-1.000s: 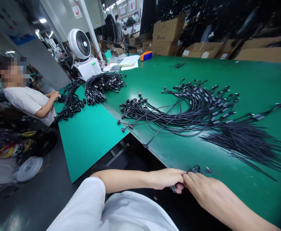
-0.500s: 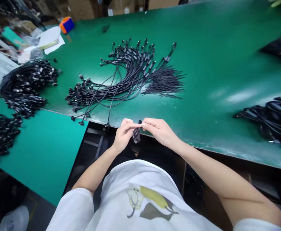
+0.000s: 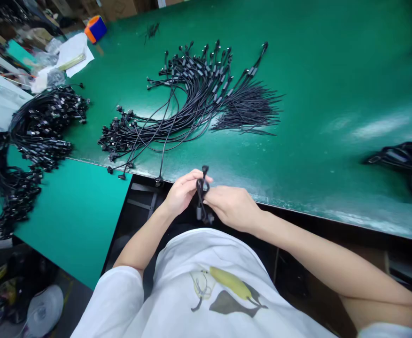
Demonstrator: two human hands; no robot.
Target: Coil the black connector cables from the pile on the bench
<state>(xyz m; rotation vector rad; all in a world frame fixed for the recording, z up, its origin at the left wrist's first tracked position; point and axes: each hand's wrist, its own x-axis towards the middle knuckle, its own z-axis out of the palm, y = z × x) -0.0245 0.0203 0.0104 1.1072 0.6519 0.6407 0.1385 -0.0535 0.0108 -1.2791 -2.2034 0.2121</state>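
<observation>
Just off the bench's front edge, a short black cable (image 3: 199, 199) is looped into a small bundle, one plug end pointing up and the other hanging down. My left hand (image 3: 183, 193) grips the bundle from the left, fingers behind it. From the right, my right hand (image 3: 232, 206) has its fingers closed against the loop; whether they also pinch a thin tie is hidden. Beyond the hands lies a spread of black cables (image 3: 184, 124) with plugs at both ends. A pile of thin black ties (image 3: 250, 110) rests against their right side.
Bundled black cables (image 3: 47, 122) are heaped at the left, across the bench and a lower green surface (image 3: 75, 216). More black cables (image 3: 403, 159) lie at the right. An orange and blue tape roll (image 3: 96, 29) and papers (image 3: 73, 54) sit at the back left.
My right hand has moved down and slightly inward against the cable. The cable loop and its upper plug now show clearly between my hands. The view has shifted slightly.
</observation>
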